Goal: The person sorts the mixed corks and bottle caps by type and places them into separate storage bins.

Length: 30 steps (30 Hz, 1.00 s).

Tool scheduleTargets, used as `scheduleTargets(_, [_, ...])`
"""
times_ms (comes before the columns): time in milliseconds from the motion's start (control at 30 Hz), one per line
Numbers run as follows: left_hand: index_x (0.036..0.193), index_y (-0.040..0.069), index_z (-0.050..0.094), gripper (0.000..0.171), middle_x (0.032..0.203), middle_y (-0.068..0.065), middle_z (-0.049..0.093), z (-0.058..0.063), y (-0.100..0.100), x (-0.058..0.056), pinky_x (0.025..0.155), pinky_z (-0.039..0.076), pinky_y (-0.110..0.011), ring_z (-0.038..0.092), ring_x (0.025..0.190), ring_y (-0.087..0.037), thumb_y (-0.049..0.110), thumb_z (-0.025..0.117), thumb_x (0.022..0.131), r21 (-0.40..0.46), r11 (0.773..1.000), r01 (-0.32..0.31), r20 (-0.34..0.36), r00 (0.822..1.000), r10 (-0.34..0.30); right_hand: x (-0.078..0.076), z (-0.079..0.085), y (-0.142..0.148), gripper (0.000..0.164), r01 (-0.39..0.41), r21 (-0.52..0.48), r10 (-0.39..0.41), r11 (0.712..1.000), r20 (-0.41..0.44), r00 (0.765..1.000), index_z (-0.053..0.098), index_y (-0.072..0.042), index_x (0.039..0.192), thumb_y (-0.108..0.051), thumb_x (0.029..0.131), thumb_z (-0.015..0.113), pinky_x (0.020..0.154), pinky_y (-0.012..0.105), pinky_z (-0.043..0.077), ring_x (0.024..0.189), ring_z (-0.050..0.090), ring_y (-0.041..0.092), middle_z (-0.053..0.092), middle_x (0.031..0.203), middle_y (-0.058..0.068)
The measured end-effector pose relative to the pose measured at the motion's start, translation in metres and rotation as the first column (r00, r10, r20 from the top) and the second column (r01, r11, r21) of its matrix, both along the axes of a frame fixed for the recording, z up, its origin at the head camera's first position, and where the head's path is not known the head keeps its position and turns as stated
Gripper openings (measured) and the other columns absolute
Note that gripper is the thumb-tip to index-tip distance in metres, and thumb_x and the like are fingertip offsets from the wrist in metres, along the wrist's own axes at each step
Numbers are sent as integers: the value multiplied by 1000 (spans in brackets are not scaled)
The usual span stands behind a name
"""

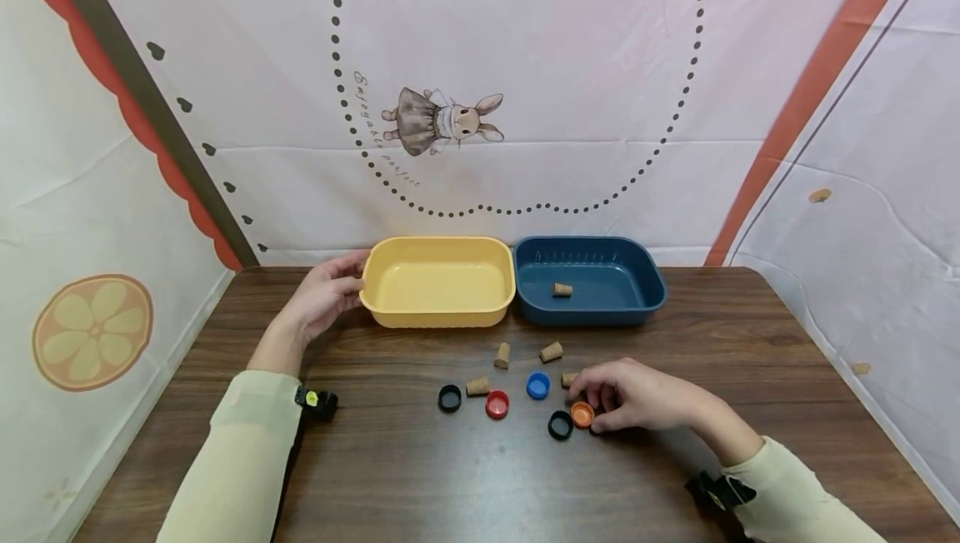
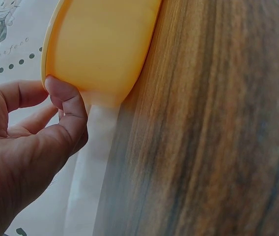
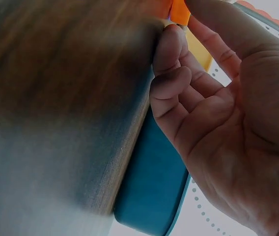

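Nearest the camera: pale left sleeve and right sleeve, each with a black wrist device by the cuff. Well apart from each other: left hand at the far left of the dark wood-grain table, right hand at the right of the scattered pieces. Clamped between left thumb and fingers: outer left rim of the yellow bin. Closed about by right thumb and forefinger: orange cap, on the table, just beside a black cap; impossible to tell how firmly. Under the right thumb, something dark, too small to identify. Partly hidden behind the right forefinger: cork. Leftward from there: blue cap, red cap, second black cap, with another cork between the last two. Farther back, two more corks, apart. Just right of the yellow bin: dark blue bin, with a lone cork inside. Behind: pale cloth with a rabbit print.
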<state>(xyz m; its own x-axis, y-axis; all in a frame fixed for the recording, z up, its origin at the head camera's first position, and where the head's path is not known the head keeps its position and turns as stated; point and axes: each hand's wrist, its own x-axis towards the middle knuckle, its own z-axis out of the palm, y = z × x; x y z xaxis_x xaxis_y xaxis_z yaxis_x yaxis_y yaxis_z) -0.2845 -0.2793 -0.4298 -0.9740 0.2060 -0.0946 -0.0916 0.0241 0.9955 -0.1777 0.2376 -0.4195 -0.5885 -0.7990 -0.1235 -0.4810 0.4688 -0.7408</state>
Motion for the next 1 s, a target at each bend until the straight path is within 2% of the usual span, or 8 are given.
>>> scheduleTargets(300, [165,3,34,63,136,-15,46,-1,0,0,80,58,-28,60,103,-18,-3,54,106,5,1000,1,-6,1000,-1,2,2,-2,29,-26,10,27,1000,-49,998,72,-19,122,-15,95,82,70,29,55,82,63,14,68,94,-3])
scheduleTargets(767, [165,3,34,63,136,-16,45,0,0,1,79,58,-28,60,103,-20,-4,53,106,15,1000,0,-5,1000,0,3,5,1,29,15,34,-15,999,-15,1000,71,-20,122,-20,95,82,73,30,56,86,64,15,67,97,-7])
scheduleTargets(1000, [165,2,34,63,138,-17,44,1,0,1,79,58,-27,60,103,-20,-4,52,106,11,1000,2,-7,1000,-2,2,8,4,28,25,39,-23,999,-37,999,71,-23,122,-20,95,81,74,30,57,87,64,11,69,98,-8])
